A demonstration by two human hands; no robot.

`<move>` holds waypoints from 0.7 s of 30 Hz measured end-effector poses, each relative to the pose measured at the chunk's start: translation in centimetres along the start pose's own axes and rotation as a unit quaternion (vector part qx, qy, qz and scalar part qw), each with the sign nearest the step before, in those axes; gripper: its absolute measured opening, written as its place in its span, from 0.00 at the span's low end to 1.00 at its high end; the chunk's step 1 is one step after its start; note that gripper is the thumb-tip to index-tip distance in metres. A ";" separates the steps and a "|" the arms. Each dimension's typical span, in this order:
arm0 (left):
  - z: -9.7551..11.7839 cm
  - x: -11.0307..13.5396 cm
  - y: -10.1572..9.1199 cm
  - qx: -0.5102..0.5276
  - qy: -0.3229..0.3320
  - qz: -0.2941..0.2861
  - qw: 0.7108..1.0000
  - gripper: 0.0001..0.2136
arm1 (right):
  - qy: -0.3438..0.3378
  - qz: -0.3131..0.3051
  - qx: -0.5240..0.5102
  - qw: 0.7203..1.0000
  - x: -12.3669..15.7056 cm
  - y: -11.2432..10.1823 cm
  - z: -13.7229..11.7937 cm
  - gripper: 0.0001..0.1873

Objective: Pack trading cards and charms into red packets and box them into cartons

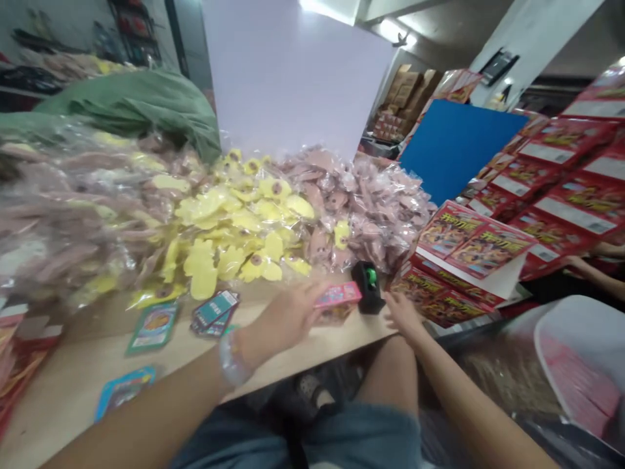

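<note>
My left hand (288,316), with a clear band at the wrist, is closed on the end of a small pink-topped box (338,296) lying on the table. Just beyond that box stands a black tape dispenser (368,290) with a green roll. My right hand (403,316) is beside the dispenser's near right side, its fingers slightly blurred and apart; no object shows in them. Left of my left hand lie a small stack of dark cards (215,312), a green-edged card pack (153,326) and a blue-edged pack (124,389), partly behind my forearm.
Bagged yellow figures (254,221) and bagged pink ones (361,195) pile up along the table's back. A red printed display box (459,260) stands at the right, near stacked red cartons (561,176). A white bin (581,352) is low right. Another person's arm (593,277) shows at the right edge.
</note>
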State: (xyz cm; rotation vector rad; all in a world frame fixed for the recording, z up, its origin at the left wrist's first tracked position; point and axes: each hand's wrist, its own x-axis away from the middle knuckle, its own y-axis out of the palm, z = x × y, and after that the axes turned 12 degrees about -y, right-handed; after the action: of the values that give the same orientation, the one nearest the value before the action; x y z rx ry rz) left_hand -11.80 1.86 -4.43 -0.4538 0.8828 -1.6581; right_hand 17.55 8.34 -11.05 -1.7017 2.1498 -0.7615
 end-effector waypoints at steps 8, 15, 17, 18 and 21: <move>-0.9 -3.4 2.4 -0.091 -0.089 -0.104 0.986 0.20 | 0.127 -0.089 -0.109 0.982 -5.1 1.5 1.3 0.11; -1.0 -3.8 2.6 -0.107 -0.096 -0.105 0.984 0.20 | -0.007 0.009 -0.124 0.992 1.8 2.4 1.9 0.13; -0.8 -4.1 3.2 -0.119 -0.108 -0.107 0.981 0.19 | -0.046 -0.018 -0.146 0.988 4.0 4.0 -0.5 0.13; -0.6 -4.2 3.6 -0.128 -0.111 -0.106 0.980 0.17 | -0.065 -0.041 -0.162 0.984 4.9 5.1 -1.9 0.15; 0.4 -3.8 4.1 -0.165 -0.123 -0.092 0.974 0.12 | -0.104 -0.072 -0.147 0.981 6.9 8.2 -5.4 0.21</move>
State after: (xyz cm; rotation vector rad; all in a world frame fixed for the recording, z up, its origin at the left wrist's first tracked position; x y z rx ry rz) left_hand -7.83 5.06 -6.66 -0.9742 0.9553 -1.5804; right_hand 6.27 4.24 -10.70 -2.0013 2.0910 -0.2892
